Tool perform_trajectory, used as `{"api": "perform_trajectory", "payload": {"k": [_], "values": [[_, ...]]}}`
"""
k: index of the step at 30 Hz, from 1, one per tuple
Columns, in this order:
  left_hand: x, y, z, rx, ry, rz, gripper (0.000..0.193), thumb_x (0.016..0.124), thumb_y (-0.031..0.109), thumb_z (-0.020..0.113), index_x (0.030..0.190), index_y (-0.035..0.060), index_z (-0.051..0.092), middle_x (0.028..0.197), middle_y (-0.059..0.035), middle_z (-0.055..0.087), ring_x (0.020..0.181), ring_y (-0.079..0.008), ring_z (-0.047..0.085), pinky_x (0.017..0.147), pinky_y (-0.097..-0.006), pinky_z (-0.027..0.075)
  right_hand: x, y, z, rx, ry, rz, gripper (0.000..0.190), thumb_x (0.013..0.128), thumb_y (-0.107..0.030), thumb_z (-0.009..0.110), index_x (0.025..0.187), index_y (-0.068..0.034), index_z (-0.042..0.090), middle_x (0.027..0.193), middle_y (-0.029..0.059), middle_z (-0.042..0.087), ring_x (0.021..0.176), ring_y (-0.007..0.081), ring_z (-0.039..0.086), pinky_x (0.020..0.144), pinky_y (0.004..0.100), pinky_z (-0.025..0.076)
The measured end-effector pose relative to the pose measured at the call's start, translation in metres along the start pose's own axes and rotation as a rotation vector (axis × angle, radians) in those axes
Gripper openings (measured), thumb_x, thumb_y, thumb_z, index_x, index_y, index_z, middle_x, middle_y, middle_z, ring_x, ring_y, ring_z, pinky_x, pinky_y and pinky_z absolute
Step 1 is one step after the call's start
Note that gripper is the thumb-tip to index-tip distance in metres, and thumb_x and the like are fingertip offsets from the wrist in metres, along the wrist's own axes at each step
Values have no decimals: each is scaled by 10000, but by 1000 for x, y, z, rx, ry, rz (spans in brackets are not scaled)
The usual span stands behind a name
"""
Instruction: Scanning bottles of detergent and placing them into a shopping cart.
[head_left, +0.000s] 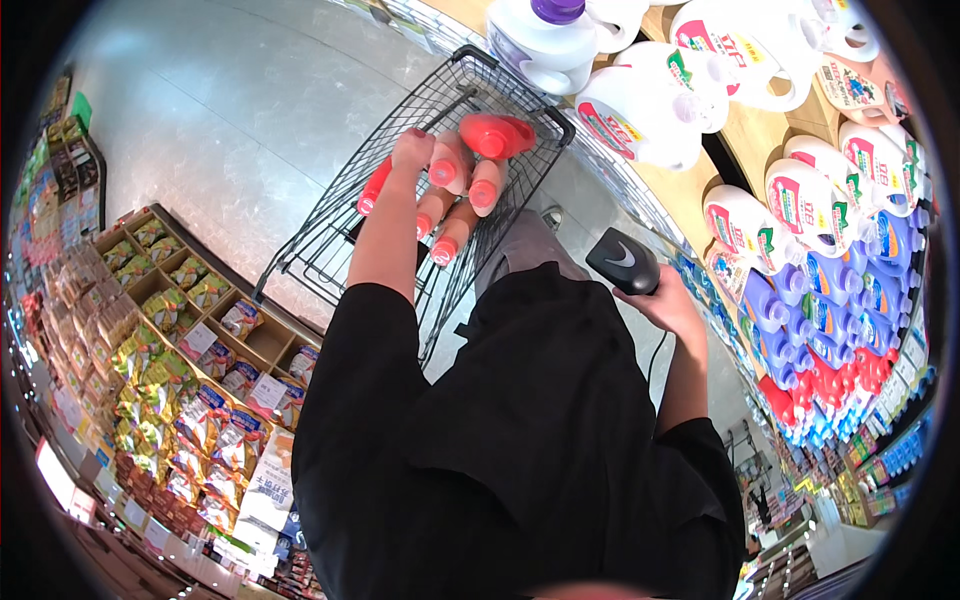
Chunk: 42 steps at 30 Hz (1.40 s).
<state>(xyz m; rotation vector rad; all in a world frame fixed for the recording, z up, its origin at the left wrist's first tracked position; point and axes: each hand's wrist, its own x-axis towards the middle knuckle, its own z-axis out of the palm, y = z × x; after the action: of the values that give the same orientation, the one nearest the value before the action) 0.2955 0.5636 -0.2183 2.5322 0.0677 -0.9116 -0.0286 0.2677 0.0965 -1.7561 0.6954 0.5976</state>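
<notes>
My left hand (412, 150) reaches into a black wire shopping cart (319, 202), its fingers curled at the top of a bottle; whether they grip it is hard to tell. Several pinkish bottles with red caps (446, 251) lie in the cart beside that hand, and a red jug (495, 136) lies at their far side. A narrower red bottle (373, 187) is by my left wrist. On the right, my right hand (667, 300) holds a black handheld barcode scanner (624, 261), whose cable hangs down past my forearm.
Shelving with white detergent jugs (645, 112), purple bottles (832, 300) and red bottles (844, 379) runs along the right. At left stands a compartmented display (266, 337) of bagged snacks (199, 427). Grey tiled floor (225, 97) shows beyond the cart; my shoe (553, 217) is beside it.
</notes>
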Motion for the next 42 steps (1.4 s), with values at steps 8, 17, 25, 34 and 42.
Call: {"api": "perform_trajectory", "payload": {"k": [8, 17, 25, 34, 42], "values": [[-49, -30, 31, -237, 164, -57, 331, 837, 285, 580, 878, -13, 716, 914, -245, 706, 912, -395, 686, 818, -456, 526, 3, 11, 6, 44, 46, 75, 337, 775, -119, 806, 1068, -11, 680, 958, 70, 719, 887, 117, 608, 857, 305, 492], [-102, -65, 128, -314, -54, -180, 431, 903, 365, 623, 1136, 10, 698, 1070, -162, 716, 997, -313, 675, 870, -438, 505, 3, 25, 1, 8, 16, 135, 345, 779, -124, 810, 1079, -12, 679, 975, 63, 720, 902, 112, 608, 864, 302, 493], [-143, 65, 34, -567, -240, -459, 478, 973, 299, 585, 1378, 57, 515, 1208, -113, 613, 1076, -223, 596, 896, -334, 499, 0, 43, 5, 10, -9, 53, 332, 779, -94, 811, 1067, 3, 677, 982, 63, 713, 885, 118, 607, 849, 301, 495], [-37, -62, 173, -1398, -97, -335, 482, 955, 137, 614, 1409, 98, 456, 1147, -89, 636, 971, -238, 648, 793, -399, 545, -1, 39, 10, -30, -7, 150, 356, 766, -99, 815, 1075, 0, 670, 949, 68, 713, 864, 127, 615, 825, 314, 508], [-15, -46, 135, -1220, 28, -299, 409, 913, 53, 598, 1314, 20, 523, 1200, -108, 614, 973, -240, 652, 805, -388, 559, -6, 40, 11, 57, 16, 72, 356, 769, -81, 804, 1090, -11, 670, 981, 60, 717, 897, 106, 598, 865, 299, 494]]}}
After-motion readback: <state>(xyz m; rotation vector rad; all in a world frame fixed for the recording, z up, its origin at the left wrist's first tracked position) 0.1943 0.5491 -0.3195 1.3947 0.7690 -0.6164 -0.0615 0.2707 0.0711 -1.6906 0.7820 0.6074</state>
